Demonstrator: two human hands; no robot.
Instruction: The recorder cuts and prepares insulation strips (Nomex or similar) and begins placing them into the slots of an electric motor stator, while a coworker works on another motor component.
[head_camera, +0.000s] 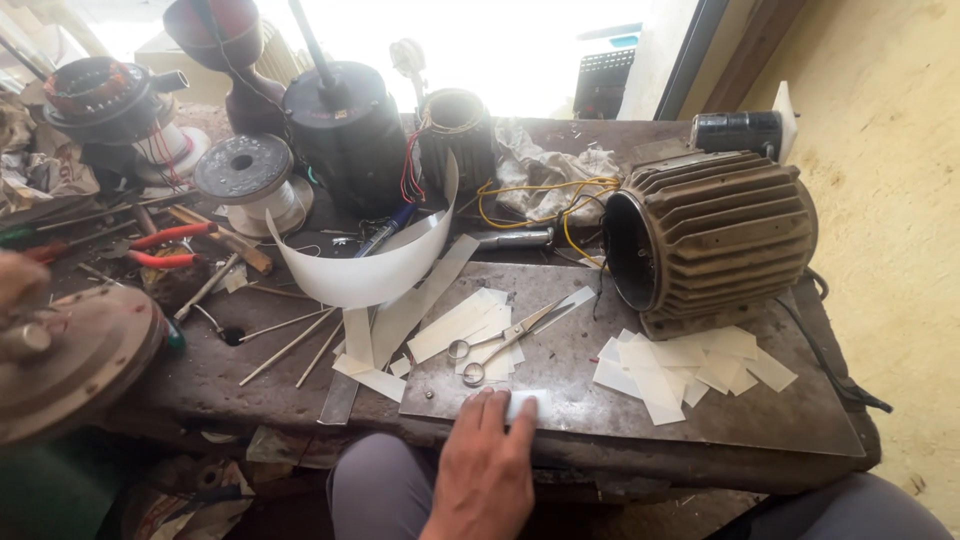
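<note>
Single head-worn view, looking down and forward over the surface (600, 440) from close above its near edge. Lens faces the bright window at the far side; the wearer's knees fill the bottom edge. No second view.

The paper strips (690, 368) are white, and so is the big curled sheet (365, 270). The motor (715, 240) is a dusty brownish grey with ribbed lines along its body. The metal plate (600, 390) is dull grey, speckled with rust. The scissors (500, 340) are silvery steel. The pliers (165, 247) have red handles. The wires (540, 190) are yellow (a few beside them red). The round cover (75, 355) is brown.
</note>
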